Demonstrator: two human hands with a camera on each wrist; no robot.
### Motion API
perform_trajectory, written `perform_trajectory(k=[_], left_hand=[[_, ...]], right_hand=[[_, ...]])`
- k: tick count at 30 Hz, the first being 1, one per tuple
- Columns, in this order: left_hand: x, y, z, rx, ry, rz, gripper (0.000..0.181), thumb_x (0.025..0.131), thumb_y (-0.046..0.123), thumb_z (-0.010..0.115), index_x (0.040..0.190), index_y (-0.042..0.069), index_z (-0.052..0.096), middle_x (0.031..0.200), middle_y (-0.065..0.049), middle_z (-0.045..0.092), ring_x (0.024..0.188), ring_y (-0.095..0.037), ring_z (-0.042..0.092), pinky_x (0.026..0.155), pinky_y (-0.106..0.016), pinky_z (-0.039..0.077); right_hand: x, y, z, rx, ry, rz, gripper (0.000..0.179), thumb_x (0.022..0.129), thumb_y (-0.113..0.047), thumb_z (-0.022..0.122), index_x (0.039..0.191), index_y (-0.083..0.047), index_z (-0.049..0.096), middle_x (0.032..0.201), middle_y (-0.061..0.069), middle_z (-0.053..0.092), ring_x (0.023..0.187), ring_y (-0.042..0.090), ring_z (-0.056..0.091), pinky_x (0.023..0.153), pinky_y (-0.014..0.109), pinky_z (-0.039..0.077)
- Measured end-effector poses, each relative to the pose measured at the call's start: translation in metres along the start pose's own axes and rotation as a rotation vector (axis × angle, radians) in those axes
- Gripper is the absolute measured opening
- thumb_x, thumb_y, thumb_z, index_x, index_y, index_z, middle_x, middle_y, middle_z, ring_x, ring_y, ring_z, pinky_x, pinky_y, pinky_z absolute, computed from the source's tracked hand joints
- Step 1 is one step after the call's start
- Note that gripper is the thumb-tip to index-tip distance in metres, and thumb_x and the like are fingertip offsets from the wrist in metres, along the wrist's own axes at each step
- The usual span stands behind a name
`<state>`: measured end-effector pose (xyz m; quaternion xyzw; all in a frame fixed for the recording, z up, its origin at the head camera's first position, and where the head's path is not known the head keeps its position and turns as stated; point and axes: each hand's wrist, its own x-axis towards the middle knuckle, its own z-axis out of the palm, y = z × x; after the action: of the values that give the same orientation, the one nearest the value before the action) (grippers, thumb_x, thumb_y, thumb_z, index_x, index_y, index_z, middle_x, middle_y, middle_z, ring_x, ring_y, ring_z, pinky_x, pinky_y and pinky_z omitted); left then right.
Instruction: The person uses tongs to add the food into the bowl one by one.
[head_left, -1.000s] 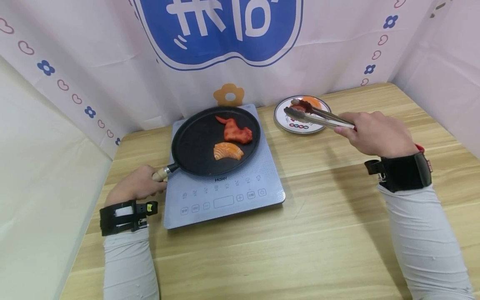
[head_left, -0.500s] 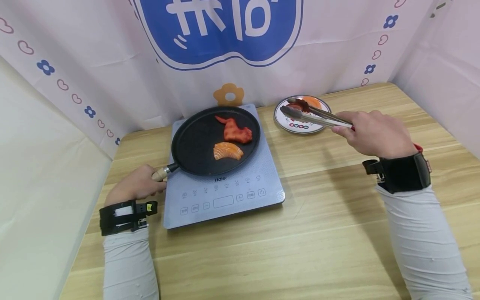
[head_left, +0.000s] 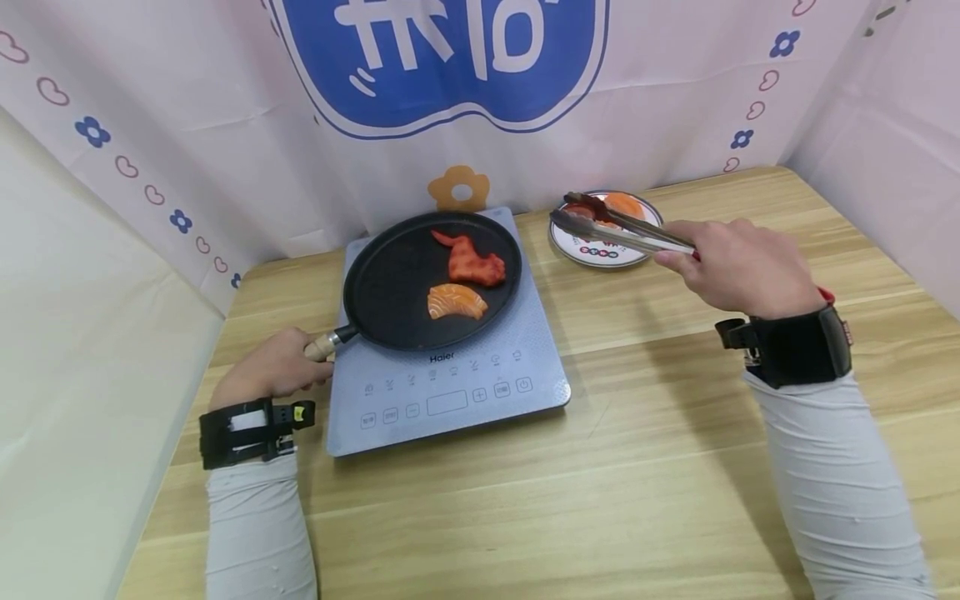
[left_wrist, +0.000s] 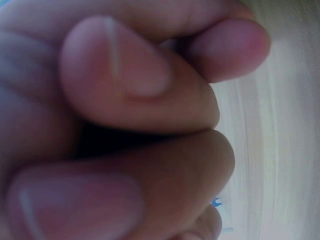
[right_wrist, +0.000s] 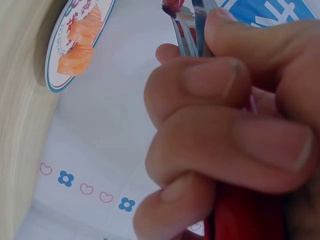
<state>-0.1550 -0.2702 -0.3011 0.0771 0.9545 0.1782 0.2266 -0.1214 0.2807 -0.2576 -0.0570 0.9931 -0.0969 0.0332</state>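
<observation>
My left hand (head_left: 276,365) grips the wooden handle (head_left: 320,347) of a flat black frying pan (head_left: 393,287); the left wrist view shows its curled fingers (left_wrist: 165,185). In the pan lie a red chicken wing (head_left: 471,262) and an orange salmon slice (head_left: 456,302) with white lines. My right hand (head_left: 742,262) holds metal tongs (head_left: 637,240), curled round their red handle (right_wrist: 247,212). Between the tong tips is a dark red, glossy piece (right_wrist: 172,5), held over the left part of a small white plate (head_left: 600,260). Orange salmon pieces (right_wrist: 80,45) rest on that plate.
The pan sits on a grey Haier induction cooker (head_left: 450,425), at the left of a wooden table (head_left: 645,483). Behind it hangs a white printed cloth (head_left: 247,167) with a blue sign. A pale panel (head_left: 90,375) borders the left side.
My right hand has moved slightly left, carrying the tongs and the dark red piece toward the pan. The left hand, pan and its food have stayed in place.
</observation>
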Motion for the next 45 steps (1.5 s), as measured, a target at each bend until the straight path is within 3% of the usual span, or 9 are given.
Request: perform_trajectory(k=[19, 32, 45], left_hand=[[-0.001, 0.000, 0.000, 0.007, 0.008, 0.003, 0.018, 0.092, 0.019, 0.066, 0.082, 0.005, 0.064, 0.070, -0.003, 0.068, 0.059, -0.013, 0.055, 0.052, -0.027, 0.044], [0.000, -0.001, 0.001, 0.004, 0.005, 0.009, 0.018, 0.093, 0.020, 0.066, 0.085, 0.004, 0.065, 0.072, -0.004, 0.068, 0.060, -0.014, 0.056, 0.053, -0.027, 0.045], [0.001, -0.002, 0.000, -0.001, 0.004, 0.012, 0.017, 0.092, 0.018, 0.065, 0.087, 0.002, 0.067, 0.073, -0.005, 0.067, 0.060, -0.014, 0.055, 0.052, -0.028, 0.046]], right_hand=[[0.007, -0.026, -0.002, 0.001, 0.010, -0.006, 0.061, 0.107, -0.055, 0.049, 0.160, -0.025, 0.046, 0.096, 0.014, 0.066, 0.079, 0.031, 0.059, 0.057, 0.039, 0.040], [0.011, -0.035, 0.000, 0.000, 0.021, -0.035, 0.058, 0.107, -0.051, 0.052, 0.158, -0.024, 0.048, 0.120, 0.022, 0.070, 0.088, 0.035, 0.062, 0.060, 0.041, 0.044], [0.019, -0.054, 0.002, 0.031, 0.011, -0.046, 0.056, 0.107, -0.050, 0.053, 0.158, -0.027, 0.048, 0.112, 0.016, 0.069, 0.086, 0.032, 0.060, 0.062, 0.040, 0.043]])
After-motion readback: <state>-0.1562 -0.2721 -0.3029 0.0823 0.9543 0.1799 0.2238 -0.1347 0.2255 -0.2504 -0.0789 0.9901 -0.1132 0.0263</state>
